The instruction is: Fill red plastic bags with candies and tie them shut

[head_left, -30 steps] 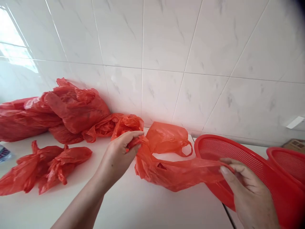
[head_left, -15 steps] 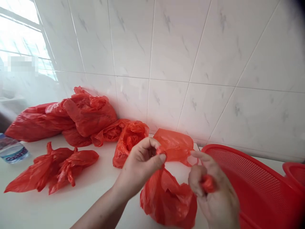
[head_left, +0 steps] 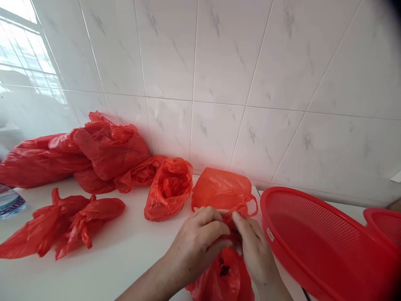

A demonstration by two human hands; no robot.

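A red plastic bag point(head_left: 227, 278) stands on the white table below my hands, with something dark showing through a gap in its front. My left hand point(head_left: 203, 242) curls round the bag's gathered top from the left. From the right, my right hand point(head_left: 255, 246) pinches the same gathered plastic, thumb on top. The two hands almost meet, and their fingertips are partly hidden in the folds. Just behind them a flat orange-red plastic bag point(head_left: 222, 188) lies against the wall. An open-topped red bag point(head_left: 171, 188) with crumpled plastic inside sits to its left.
Large filled red bags point(head_left: 106, 146) are heaped along the wall at left. Two tied red bags point(head_left: 72, 221) lie before them, beside a plastic bottle point(head_left: 11, 202) at the edge. At right stands a red mesh basket point(head_left: 316, 234), with another basket point(head_left: 385, 225) beyond.
My hands were apart, each with a twist of red plastic; now they have come together over the bag's top. The view has shifted slightly to the right.
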